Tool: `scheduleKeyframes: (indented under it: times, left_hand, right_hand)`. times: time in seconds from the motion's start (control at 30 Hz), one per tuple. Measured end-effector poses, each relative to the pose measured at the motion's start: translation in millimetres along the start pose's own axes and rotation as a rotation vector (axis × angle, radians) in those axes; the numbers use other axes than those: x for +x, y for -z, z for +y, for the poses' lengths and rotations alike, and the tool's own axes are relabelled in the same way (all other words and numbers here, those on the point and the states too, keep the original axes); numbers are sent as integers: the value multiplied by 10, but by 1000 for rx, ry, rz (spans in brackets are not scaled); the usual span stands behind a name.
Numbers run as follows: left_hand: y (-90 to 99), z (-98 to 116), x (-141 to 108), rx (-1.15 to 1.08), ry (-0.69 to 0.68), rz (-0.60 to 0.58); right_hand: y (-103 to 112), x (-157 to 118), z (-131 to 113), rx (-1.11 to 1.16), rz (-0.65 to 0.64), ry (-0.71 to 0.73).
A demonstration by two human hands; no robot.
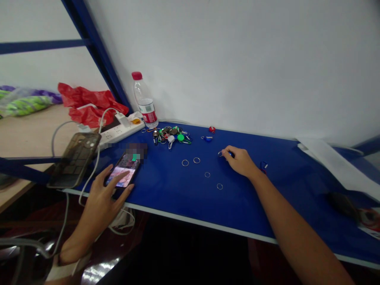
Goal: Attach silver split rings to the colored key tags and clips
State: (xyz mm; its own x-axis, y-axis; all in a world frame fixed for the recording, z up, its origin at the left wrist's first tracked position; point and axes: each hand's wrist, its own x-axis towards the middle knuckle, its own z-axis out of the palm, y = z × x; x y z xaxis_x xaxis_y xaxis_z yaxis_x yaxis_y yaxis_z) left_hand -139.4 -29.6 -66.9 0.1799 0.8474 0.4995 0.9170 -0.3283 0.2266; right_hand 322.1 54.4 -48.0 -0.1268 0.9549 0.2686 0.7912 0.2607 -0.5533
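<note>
My left hand lies with fingers spread over a lit phone on the blue table, a fingertip on its screen. My right hand is closed on a small blue badge reel, mostly hidden by the fingers, with a metal ring at its left. Left of that hand, loose rings lie apart: two larger ones and two smaller ones. Behind them are a blue reel and a red reel. A pile of coloured reels with clips sits near the wall.
A water bottle stands at the wall beside a white power strip with cables. Another phone lies at the left. A red plastic bag is behind it. White paper and a dark object are at the right.
</note>
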Motion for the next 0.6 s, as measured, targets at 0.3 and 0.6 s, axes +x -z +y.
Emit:
scheduleKeyframes:
  times: [0.3,0.6]
  left_hand:
    - [10,11,18,-15,-12,-1]
    - [29,37,20,-6,-13,-14]
  right_hand:
    - [-1,1,0,-5,1,-8]
    - [3,6,1,-4,-3,-12]
